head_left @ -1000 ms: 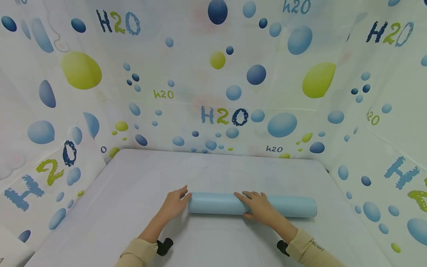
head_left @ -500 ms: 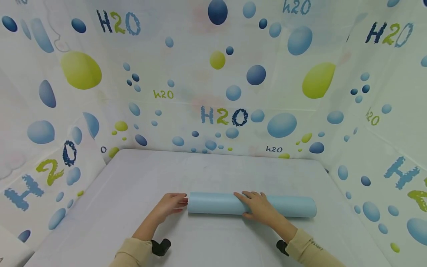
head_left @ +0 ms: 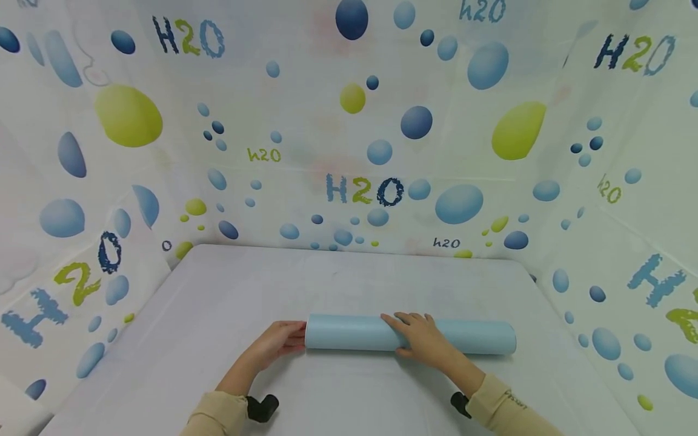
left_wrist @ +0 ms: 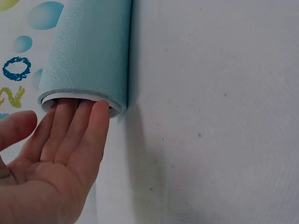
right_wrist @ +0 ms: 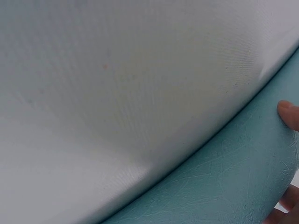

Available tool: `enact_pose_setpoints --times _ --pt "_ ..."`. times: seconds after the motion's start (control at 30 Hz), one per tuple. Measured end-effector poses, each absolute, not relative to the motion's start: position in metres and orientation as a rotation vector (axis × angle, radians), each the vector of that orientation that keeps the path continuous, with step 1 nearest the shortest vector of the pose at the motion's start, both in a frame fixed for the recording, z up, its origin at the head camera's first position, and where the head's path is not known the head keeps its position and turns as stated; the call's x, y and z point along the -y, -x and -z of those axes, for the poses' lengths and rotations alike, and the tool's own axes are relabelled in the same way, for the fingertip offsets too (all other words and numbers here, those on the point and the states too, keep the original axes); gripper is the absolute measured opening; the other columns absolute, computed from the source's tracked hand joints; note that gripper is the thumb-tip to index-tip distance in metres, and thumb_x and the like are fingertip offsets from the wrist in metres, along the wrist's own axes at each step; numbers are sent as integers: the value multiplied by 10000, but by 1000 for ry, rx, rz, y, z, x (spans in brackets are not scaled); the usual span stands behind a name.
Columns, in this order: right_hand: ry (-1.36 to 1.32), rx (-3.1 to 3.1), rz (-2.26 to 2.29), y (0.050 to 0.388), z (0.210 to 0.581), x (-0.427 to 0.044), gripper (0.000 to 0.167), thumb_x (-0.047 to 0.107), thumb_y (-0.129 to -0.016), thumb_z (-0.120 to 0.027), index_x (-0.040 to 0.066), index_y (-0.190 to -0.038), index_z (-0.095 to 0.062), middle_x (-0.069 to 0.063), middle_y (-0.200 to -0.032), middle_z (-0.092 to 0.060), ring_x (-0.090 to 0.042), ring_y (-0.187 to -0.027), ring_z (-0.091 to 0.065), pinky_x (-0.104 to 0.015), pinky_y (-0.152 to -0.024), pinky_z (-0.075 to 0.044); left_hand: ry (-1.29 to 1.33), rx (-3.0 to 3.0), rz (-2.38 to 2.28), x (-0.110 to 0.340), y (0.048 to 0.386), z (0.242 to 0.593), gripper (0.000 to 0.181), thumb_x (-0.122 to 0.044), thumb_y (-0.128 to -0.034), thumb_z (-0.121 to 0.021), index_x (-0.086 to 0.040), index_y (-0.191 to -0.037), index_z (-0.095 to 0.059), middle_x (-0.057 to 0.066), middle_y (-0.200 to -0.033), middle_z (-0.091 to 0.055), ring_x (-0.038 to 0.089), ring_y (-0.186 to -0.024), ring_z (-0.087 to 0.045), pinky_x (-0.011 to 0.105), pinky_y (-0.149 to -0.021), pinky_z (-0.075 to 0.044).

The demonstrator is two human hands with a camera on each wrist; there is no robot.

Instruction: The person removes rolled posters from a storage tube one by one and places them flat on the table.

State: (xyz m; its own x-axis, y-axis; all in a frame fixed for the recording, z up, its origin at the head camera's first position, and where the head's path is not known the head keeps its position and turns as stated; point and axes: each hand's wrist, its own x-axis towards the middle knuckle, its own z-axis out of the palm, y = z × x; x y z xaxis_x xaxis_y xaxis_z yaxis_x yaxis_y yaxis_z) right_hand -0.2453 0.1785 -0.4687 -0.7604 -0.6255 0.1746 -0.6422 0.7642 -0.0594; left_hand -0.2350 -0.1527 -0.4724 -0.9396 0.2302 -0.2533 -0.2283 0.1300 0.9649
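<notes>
A roll of light blue embossed sheet material (head_left: 349,332) lies crosswise on the white-covered table. My left hand (head_left: 275,343) is at its left end. In the left wrist view, the straight fingers of the left hand (left_wrist: 63,163) reach into the hollow end of the roll (left_wrist: 96,51), inside a white inner rim; the fingertips are hidden and the thumb stays outside. My right hand (head_left: 424,340) holds the roll near its middle, fingers over the top and thumb on the near side. The right wrist view shows its thumb (right_wrist: 290,115) against the roll (right_wrist: 224,168).
The white table surface (head_left: 262,272) surrounds the roll. Behind and at both sides hang white curtains (head_left: 305,103) printed with blue and green drops and H2O lettering. A black device (head_left: 263,409) sits at the left wrist and another (head_left: 460,404) at the right.
My left hand has come off the top of the roll's left end, dropped lower and turned, and its fingers have slid into the opening. The right hand has stayed in place.
</notes>
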Motion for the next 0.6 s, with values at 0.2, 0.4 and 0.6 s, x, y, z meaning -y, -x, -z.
enact_pose_setpoints --times 0.2,0.4,0.6 --pt "-1007 2809 -159 245 468 -176 729 294 -730 -769 159 -1360 -428 -138 -1237 -522 -347 -1079 -517 -633 -817 -390 -88 -2027 -1846 157 235 474 511 -236 -958 -445 202 -1220 -421 220 -1072 -608 253 -966 -609 383 -851 -488" --pt "-997 2825 -171 246 466 -174 722 285 -728 -771 149 -1353 -436 -141 -1233 -524 -355 -1074 -517 -641 -815 -384 -178 -2009 -1843 162 238 475 550 -276 -903 -557 188 -1182 -463 154 -1027 -626 204 -924 -616 350 -833 -499" --pt "-991 2845 -183 246 465 -174 717 282 -734 -766 150 -1356 -434 -143 -1243 -517 -354 -1088 -509 -644 -828 -375 -114 -2066 -1820 160 240 476 459 -167 -929 -521 200 -1195 -445 197 -1076 -603 237 -966 -603 387 -866 -479"
